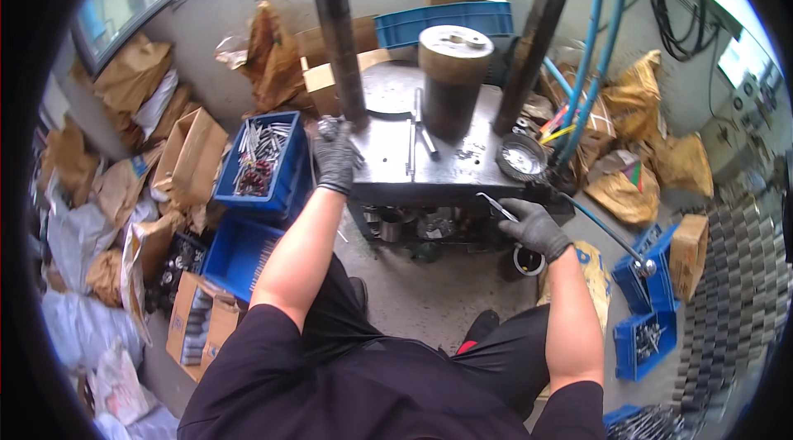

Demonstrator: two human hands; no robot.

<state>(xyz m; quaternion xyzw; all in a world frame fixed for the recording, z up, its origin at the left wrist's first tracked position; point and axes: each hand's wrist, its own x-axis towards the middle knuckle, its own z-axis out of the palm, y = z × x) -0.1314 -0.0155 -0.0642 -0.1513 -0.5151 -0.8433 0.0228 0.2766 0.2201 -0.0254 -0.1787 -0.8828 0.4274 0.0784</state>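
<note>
My left hand (334, 166), in a dark grey glove, is at the left edge of the press table (384, 161), beside the left steel column (337, 39). Its fingers are closed around a small shiny metal part (330, 126), whose exact shape I cannot make out. My right hand (537, 229), gloved alike, is in front of the table's right corner. It grips a thin metal tool with a bent, hook-like tip (494, 204), pointing up and left. Between the columns stands a thick steel cylinder (453, 80). Metal rods (422, 126) lie on the table beside it.
At left are a blue crate of metal pins (263, 147), a second blue crate (239, 254) and cardboard boxes (192, 155). A round metal dish (522, 157) sits by the right column (537, 35). Blue hoses (596, 52) hang at right, above small blue bins (648, 341) and stacked metal parts (735, 275).
</note>
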